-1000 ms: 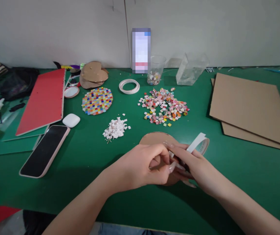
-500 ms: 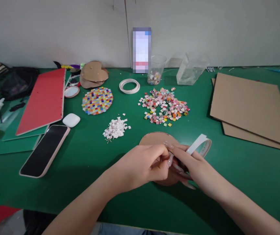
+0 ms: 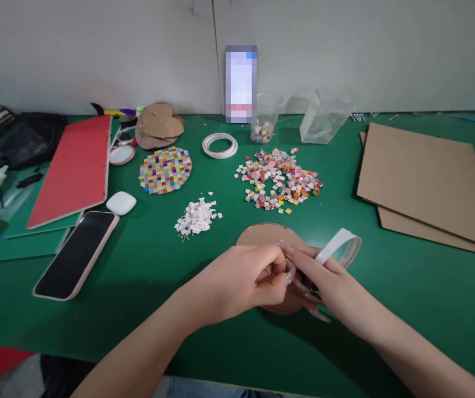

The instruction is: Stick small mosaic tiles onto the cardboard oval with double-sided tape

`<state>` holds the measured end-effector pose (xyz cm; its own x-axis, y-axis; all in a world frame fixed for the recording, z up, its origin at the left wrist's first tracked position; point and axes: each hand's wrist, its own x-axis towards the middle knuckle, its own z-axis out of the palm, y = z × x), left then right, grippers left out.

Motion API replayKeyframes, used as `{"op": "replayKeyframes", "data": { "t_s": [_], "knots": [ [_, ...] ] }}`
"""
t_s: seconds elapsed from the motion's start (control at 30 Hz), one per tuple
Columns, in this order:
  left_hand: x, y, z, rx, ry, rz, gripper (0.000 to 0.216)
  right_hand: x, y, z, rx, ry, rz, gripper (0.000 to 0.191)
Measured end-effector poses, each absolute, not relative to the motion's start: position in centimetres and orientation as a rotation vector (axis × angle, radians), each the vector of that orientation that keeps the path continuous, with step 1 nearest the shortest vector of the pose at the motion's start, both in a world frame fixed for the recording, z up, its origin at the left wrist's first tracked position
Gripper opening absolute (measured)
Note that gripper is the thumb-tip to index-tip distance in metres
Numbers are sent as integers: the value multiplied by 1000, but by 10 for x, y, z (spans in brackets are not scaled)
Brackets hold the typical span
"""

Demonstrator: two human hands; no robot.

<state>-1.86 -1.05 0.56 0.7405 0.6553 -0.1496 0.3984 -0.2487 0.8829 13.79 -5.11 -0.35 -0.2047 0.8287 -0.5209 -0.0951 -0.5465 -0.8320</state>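
My right hand [image 3: 324, 273] is closed around a roll of white double-sided tape [image 3: 337, 247], whose ring sticks out above the knuckles. Beside it, my left hand [image 3: 251, 276] is pinched, its fingertips meeting those of the right; whatever lies between them is hidden. Under both hands is a round cardboard disc [image 3: 268, 235], partly covered. Just beyond the disc lies a loose pile of coloured mosaic tiles [image 3: 281, 179]. A smaller heap of white paper bits [image 3: 197, 217] is to the left.
Another tape roll [image 3: 219, 146] lies near a tile-covered disc [image 3: 165, 170]. A phone [image 3: 75, 257], white case [image 3: 121, 203] and red board [image 3: 73, 171] are on the left. Cardboard sheets [image 3: 428, 182] lie right. A cup [image 3: 266, 119] and clear box [image 3: 326, 119] stand behind.
The tape roll in my right hand has shifted very slightly to the right. Both hands stay together over the cardboard disc, almost unmoved.
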Motion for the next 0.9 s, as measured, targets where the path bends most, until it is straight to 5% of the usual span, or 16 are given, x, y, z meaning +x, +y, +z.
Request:
{"op": "replayKeyframes", "data": {
  "t_s": [0.9],
  "knots": [
    [-20, -12, 1, 1960, 797, 327, 7, 139, -49, -4, -1395, -876, 1829, 48]
  ]
}}
